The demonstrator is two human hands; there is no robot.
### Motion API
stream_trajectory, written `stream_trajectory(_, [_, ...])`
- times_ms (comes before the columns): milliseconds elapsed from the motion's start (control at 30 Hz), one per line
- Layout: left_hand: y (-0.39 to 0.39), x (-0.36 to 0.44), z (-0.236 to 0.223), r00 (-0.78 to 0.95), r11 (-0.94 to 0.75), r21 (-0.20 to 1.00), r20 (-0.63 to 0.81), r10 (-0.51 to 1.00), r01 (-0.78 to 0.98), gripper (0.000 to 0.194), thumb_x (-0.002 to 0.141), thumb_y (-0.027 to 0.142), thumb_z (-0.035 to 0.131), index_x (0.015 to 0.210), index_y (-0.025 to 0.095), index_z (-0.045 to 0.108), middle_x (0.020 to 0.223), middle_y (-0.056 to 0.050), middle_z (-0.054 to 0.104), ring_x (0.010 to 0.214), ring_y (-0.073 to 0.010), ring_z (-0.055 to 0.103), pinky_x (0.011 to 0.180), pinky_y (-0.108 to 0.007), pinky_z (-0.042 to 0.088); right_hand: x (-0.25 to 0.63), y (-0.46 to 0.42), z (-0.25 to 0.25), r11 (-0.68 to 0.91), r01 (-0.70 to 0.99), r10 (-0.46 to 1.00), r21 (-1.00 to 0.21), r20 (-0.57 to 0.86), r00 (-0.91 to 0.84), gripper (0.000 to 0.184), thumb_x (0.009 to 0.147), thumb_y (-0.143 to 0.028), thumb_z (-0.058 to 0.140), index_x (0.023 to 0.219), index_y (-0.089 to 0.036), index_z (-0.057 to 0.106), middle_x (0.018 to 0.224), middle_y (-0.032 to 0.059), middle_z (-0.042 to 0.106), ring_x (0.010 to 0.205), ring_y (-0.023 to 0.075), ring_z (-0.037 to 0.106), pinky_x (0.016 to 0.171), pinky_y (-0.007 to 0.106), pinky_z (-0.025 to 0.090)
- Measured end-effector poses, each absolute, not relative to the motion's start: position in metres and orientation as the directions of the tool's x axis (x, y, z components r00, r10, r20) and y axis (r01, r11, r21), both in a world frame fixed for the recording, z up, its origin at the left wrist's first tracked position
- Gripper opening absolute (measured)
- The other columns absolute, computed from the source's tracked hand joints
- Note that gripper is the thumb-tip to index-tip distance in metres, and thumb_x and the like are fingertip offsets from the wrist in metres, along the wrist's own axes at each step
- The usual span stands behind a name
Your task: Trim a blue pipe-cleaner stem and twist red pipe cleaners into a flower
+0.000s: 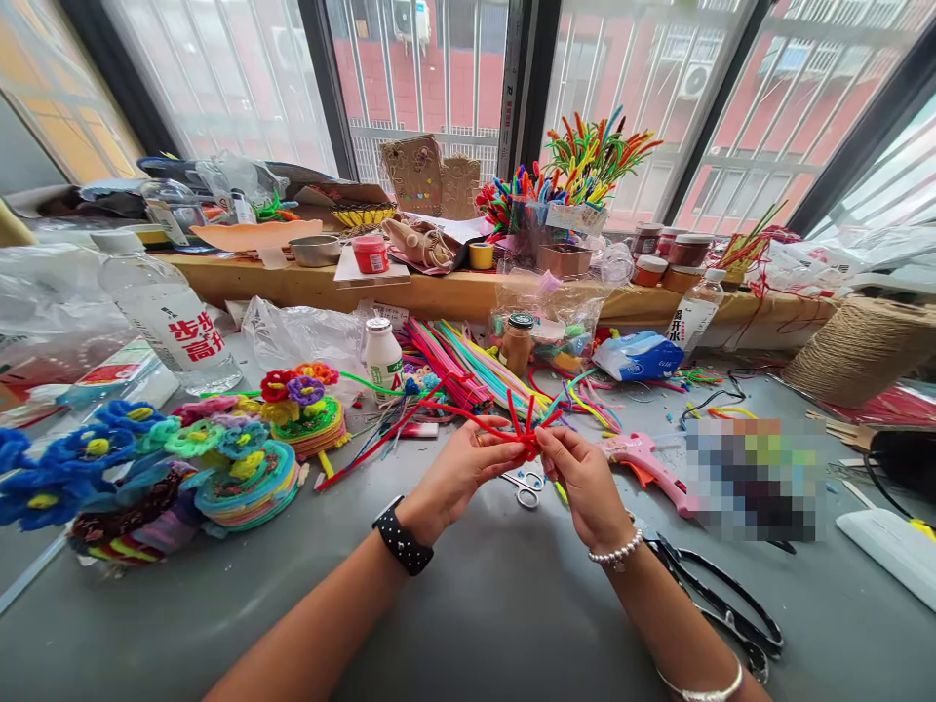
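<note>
Between my two hands, above the grey table, is a red pipe cleaner piece (527,429) with several stems fanning upward from a bunched centre. My left hand (479,463) pinches it from the left side, and a long red stem trails away to the left past the fingers. My right hand (574,468) grips the same piece from the right, thumb and fingertips pressed near its centre. Small scissors (527,490) lie on the table just beneath my hands. Behind them a bundle of coloured pipe cleaners (457,366) is spread out.
Pipe cleaner flowers (109,448) on round bases stand at left. On the right lie a pink glue gun (658,468), large black-handled scissors (723,595) and a twine spool (863,346). A water bottle (172,317), a small white bottle (382,356) and a wooden ledge (431,291) stand behind.
</note>
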State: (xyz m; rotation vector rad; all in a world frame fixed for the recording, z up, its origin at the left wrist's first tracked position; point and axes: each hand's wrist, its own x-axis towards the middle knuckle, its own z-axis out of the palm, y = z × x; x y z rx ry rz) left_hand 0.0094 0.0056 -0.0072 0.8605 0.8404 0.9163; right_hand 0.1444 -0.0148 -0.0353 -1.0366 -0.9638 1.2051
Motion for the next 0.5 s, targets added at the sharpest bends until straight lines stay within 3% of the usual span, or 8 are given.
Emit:
stream_trajectory(333, [0.0082,0.0068,-0.0079,0.366,0.270,0.925,-0.162,0.916,-0.268,0.035,0.058,0.013,0.067,0.085,0.015,0.045,0.071,-0.003,0.065,0.069,-0.0141,0.061,0.074,-0.030,0.043,0.1437,-0.0164,-0.0321,0.084,-0.138,0.994,-0.987,0.074,0.075,0.019,0.068,-0.034,0.058,0.066,-0.016,0.056,0.056,-0.0042,0.044,0.050,0.0073,0.035,0.048,0.021,0.029])
stream_trajectory(500, [0.0082,0.0042,-0.0056,0.445,0.310,0.909,-0.165,0.880,-0.277,0.035,0.057,0.012,0.067,0.086,0.015,0.047,0.076,-0.003,0.064,0.072,-0.0133,0.060,0.076,-0.030,0.044,0.1427,-0.0180,-0.0284,0.099,-0.091,0.992,-0.991,0.091,0.093,0.021,0.069,-0.036,0.057,0.062,-0.016,0.053,0.054,-0.0041,0.043,0.050,0.0081,0.034,0.049,0.022,0.028])
